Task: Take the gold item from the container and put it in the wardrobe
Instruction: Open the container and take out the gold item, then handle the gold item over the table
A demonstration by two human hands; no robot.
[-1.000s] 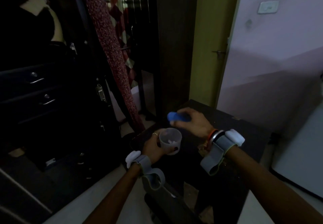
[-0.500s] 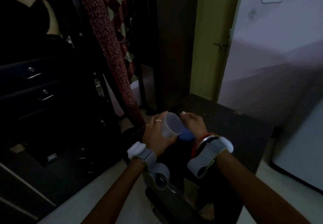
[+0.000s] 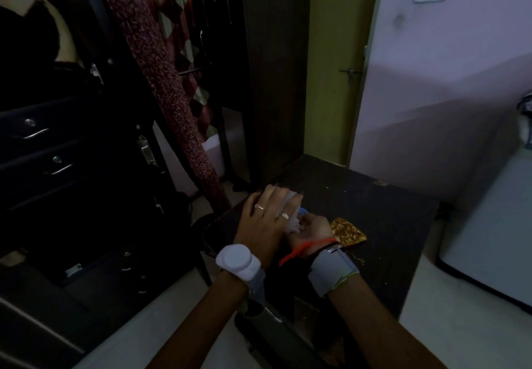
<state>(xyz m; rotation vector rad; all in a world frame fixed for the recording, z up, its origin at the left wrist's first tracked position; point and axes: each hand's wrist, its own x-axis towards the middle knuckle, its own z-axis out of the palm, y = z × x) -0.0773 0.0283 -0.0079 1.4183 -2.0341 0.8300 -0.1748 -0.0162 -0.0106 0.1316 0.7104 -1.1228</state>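
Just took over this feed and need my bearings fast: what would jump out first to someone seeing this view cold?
The two hands meet at the near left of the dark table: the left hand tips a clear container over the right hand, with a blue lid peeking between them. Just right of the right hand, a gold patterned item lies on the table. On the left, the dark wardrobe stands open.

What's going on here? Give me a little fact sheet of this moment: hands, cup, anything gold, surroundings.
left hand: wrapped over the clear cup, tipping it
right hand: cupped under the cup's mouth; blue lid peeks out beside it
gold packet: lying flat on the dark table, beside the right hand
wardrobe: open, on the left, with drawers
cup contents: cannot tell
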